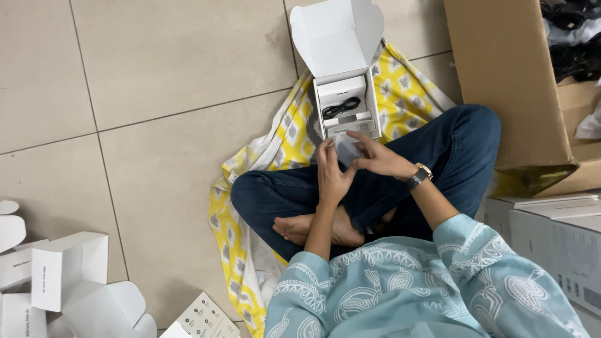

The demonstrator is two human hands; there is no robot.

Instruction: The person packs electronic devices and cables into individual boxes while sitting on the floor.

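White open cardboard box (346, 94) with a coiled black cable (341, 107) lies on the floor. Left hand (332, 172) and right hand (379, 156) both grasp a small clear plastic pouch (346, 150) just beside it.

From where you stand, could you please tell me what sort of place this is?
Probably an informal packing spot on a tiled floor, at home or in a small workshop. A person sits cross-legged on a yellow patterned cloth, with an open white box, a large cardboard carton and piled white boxes around.

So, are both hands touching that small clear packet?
Touching. The head view shows the left hand and right hand both gripping the clear packet.
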